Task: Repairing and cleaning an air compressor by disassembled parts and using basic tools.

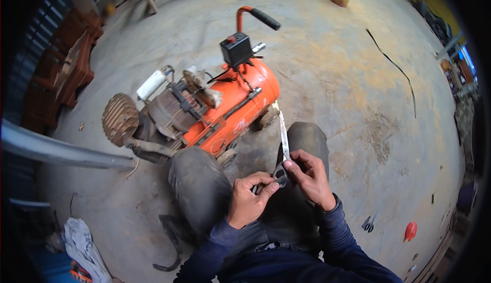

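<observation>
I hold a small dark piece with a ring-like opening (279,172) between my two hands, above my lap; its exact kind is hard to make out. My left hand (250,197) is closed, its thumb and fingers pinching the lower end. My right hand (310,177) pinches near the upper end, where a long narrow white strip (284,138) begins. The strip runs away from me between my knees toward the compressor's wheel. In front of me to the left stands an orange air compressor (262,86) with a black switch box (236,50) and a curved handle (258,17).
Scissors (368,225) and a red object (410,231) lie on the floor to my right. A dark curved strip (171,242) is by my left leg. A thin black strip (394,65) lies farther off. A metal pole (66,147) reaches in from the left; wooden furniture (76,70) stands behind it.
</observation>
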Demonstrator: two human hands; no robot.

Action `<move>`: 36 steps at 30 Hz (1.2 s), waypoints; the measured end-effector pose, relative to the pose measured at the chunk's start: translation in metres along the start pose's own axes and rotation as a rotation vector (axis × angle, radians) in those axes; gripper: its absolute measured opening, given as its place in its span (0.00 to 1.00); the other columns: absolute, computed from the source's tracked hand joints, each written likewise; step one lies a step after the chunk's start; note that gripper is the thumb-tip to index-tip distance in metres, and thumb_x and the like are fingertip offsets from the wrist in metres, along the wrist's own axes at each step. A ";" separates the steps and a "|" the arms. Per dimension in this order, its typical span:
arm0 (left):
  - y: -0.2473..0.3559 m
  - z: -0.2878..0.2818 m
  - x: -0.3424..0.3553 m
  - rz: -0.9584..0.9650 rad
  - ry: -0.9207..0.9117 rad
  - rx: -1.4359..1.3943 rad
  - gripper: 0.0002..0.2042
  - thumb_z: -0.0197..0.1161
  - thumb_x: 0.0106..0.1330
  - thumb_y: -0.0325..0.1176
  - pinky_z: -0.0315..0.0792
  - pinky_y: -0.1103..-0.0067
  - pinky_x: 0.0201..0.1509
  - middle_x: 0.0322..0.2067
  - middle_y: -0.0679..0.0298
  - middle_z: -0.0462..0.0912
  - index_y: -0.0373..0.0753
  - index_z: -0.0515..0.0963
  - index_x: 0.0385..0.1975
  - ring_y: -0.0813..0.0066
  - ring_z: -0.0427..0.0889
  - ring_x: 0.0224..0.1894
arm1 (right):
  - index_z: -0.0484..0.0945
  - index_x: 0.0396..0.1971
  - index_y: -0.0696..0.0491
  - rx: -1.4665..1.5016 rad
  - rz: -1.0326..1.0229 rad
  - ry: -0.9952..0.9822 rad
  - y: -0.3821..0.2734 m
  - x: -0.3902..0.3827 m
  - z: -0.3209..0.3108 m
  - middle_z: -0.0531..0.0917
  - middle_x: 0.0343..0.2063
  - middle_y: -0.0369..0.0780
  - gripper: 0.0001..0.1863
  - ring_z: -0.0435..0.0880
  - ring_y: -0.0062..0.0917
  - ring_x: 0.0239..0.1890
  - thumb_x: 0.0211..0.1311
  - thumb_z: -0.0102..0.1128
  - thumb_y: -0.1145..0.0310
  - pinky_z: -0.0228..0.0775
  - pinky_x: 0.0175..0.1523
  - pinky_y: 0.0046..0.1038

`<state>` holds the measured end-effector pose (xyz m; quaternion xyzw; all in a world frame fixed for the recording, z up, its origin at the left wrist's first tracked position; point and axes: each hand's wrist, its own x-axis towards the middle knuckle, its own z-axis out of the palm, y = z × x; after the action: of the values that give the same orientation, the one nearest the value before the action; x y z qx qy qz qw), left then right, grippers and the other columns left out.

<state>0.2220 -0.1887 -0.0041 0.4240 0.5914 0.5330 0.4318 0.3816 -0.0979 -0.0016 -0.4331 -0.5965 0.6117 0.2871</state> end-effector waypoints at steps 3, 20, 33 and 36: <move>0.005 -0.011 -0.004 -0.075 -0.030 -0.078 0.03 0.66 0.62 0.22 0.64 0.85 0.33 0.28 0.67 0.81 0.29 0.80 0.30 0.86 0.69 0.28 | 0.77 0.35 0.59 -0.016 0.011 -0.075 -0.006 0.001 -0.003 0.73 0.21 0.29 0.08 0.68 0.11 0.21 0.68 0.59 0.68 0.60 0.25 0.17; 0.008 -0.014 -0.015 -0.133 -0.042 -0.682 0.04 0.58 0.71 0.30 0.58 0.87 0.31 0.35 0.70 0.74 0.38 0.74 0.36 0.87 0.63 0.27 | 0.73 0.53 0.64 0.603 0.003 0.131 -0.003 0.004 0.076 0.78 0.26 0.37 0.24 0.73 0.15 0.27 0.74 0.46 0.56 0.65 0.34 0.21; 0.017 -0.041 -0.023 -0.210 -0.132 -0.837 0.06 0.58 0.71 0.34 0.54 0.87 0.27 0.33 0.69 0.70 0.41 0.71 0.33 0.87 0.58 0.24 | 0.77 0.44 0.66 0.209 -0.383 -0.107 -0.016 0.013 0.036 0.81 0.35 0.43 0.24 0.79 0.26 0.33 0.72 0.45 0.56 0.70 0.42 0.24; 0.028 -0.047 -0.025 -0.197 -0.187 -0.819 0.05 0.59 0.70 0.31 0.54 0.87 0.25 0.30 0.71 0.72 0.40 0.71 0.34 0.90 0.57 0.21 | 0.76 0.45 0.64 0.486 -0.172 -0.100 -0.021 0.011 0.041 0.80 0.32 0.44 0.26 0.82 0.36 0.39 0.70 0.44 0.53 0.76 0.49 0.35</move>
<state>0.1850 -0.2233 0.0279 0.2057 0.3272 0.6393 0.6648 0.3375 -0.1057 0.0129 -0.2683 -0.4802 0.7309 0.4039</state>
